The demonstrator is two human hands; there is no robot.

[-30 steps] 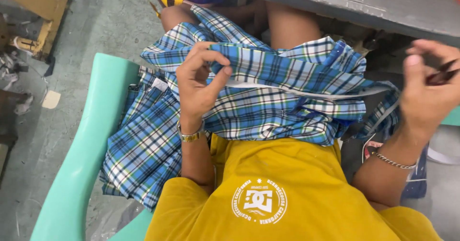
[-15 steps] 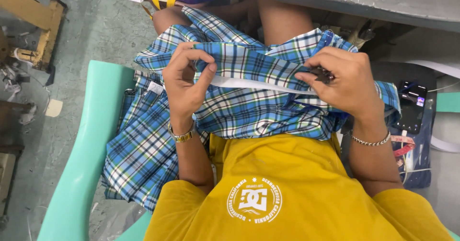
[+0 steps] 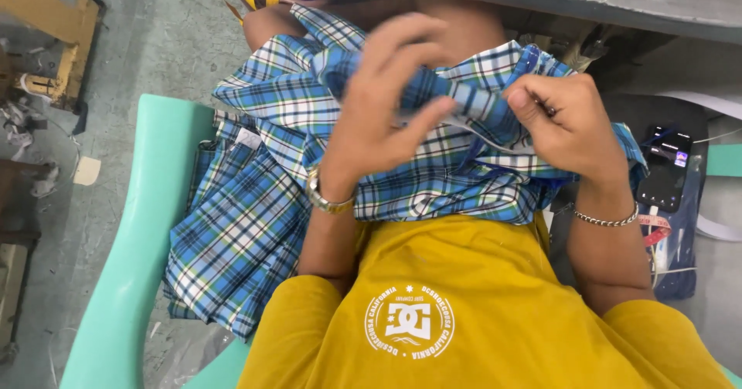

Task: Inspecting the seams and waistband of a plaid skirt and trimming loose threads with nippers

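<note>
The plaid cloth rests across the person's lap and spills over the left side onto a mint-green plastic chair. The chair stands on a grey concrete floor. Paper scraps lie on the floor beside the chair.

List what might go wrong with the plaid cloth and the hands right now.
1. The plaid cloth spills off the lap over the green chair; it may slide to the floor.
2. The left hand is lifted and blurred, so the right hand alone pinches the folded edge, which may slip.
</note>
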